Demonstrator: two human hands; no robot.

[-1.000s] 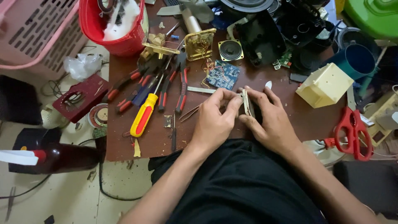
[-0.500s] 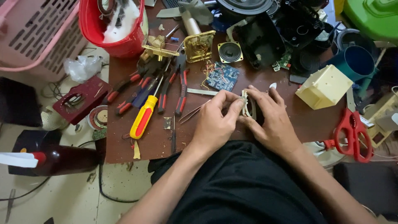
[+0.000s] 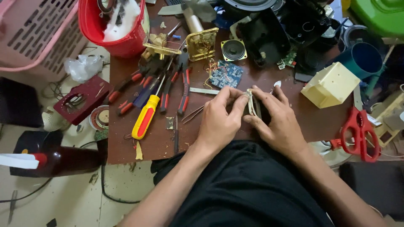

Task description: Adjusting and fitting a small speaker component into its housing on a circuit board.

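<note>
Workbench, dark brown tabletop (image 3: 294,113), cluttered. Left to right I log: red bucket (image 3: 113,29); yellow-handled screwdriver (image 3: 145,117); red-handled pliers (image 3: 183,92); blue circuit board (image 3: 226,75). Left hand (image 3: 219,122), fingers pinched on a small pale flat part (image 3: 251,103) at mid-table. Right hand (image 3: 280,124), fingertips clamped on its other edge. Cream plastic housing (image 3: 330,86); red scissors (image 3: 357,132). Step, by my reading: prying or separating the part; the next move calls for steady opposed pressure.

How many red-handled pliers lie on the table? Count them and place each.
3, perhaps more hidden in the pile: one leftmost, one crossing beside the yellow screwdriver, one just right of it.
</note>
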